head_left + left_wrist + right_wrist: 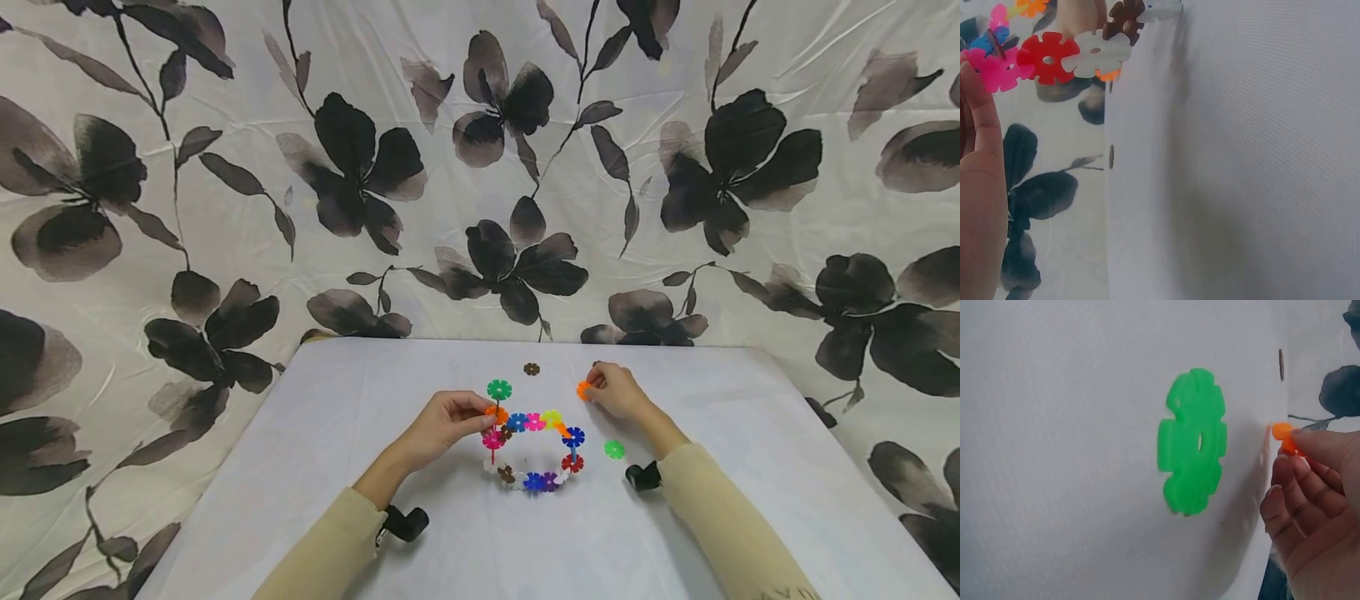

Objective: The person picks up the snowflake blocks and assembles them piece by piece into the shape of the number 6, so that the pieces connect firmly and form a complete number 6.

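A ring of notched plastic snowflake discs (534,482) in many colours stands on the table before me. At its upper left my left hand (448,427) pinches the chain near an orange disc (497,414). A green disc (499,389) rises above that spot. In the left wrist view the fingers touch pink discs (999,69), with a red disc (1049,59) linked beside them. To the right of the ring, my right hand (621,392) holds a loose orange disc (583,390) between thumb and fingers, apart from the ring. The right wrist view shows this orange disc (1284,432) partly covered.
A light green disc (614,450) lies right of the ring, large in the right wrist view. A brown disc (532,369) lies behind the ring, and part of a dark disc (597,363) shows behind my right hand. Floral cloth (420,192) hangs behind the table.
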`<act>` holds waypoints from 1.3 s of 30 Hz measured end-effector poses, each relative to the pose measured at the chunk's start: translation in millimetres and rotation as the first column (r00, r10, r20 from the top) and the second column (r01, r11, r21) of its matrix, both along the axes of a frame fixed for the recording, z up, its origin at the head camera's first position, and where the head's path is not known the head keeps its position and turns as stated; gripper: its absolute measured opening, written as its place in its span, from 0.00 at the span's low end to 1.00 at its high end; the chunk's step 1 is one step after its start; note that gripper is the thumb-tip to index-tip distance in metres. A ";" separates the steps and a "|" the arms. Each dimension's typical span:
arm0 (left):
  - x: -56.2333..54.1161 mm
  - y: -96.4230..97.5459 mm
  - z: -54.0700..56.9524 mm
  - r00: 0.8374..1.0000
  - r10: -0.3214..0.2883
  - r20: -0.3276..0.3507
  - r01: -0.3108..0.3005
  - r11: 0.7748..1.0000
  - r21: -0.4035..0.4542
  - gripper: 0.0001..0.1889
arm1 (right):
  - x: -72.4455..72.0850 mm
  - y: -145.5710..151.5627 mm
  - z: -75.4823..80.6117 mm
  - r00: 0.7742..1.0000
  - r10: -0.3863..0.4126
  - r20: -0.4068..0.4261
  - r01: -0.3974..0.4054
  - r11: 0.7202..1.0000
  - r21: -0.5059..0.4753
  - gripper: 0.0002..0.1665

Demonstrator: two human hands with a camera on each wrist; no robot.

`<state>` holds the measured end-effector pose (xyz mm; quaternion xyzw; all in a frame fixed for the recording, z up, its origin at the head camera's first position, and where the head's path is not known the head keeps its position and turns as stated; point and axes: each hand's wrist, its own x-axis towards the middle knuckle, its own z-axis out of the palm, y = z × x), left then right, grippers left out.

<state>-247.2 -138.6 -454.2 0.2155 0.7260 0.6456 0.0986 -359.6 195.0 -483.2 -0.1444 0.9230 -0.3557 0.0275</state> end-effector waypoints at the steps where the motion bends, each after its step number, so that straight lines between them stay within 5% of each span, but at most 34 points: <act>1: 0.0 0.0 -0.1 1.000 0.002 0.003 -0.002 1.000 -0.005 0.12 | 0.8 -0.1 0.2 1.000 0.002 0.001 -0.002 1.000 -0.004 0.08; 23: 1.2 1.4 2.3 1.000 0.006 -0.006 -0.006 1.000 0.004 0.13 | 26.1 6.5 43.7 0.991 0.089 -0.105 -0.102 0.987 -0.125 0.14; 31: 1.6 2.1 2.5 1.000 0.005 -0.011 -0.005 1.000 0.003 0.13 | 36.4 12.1 71.8 0.994 0.097 -0.058 -0.111 0.945 -0.309 0.15; 39: -1.1 2.0 0.5 1.000 0.002 -0.022 -0.002 1.000 0.000 0.12 | 50.6 5.2 88.5 0.988 0.152 -0.021 -0.148 0.907 -0.393 0.18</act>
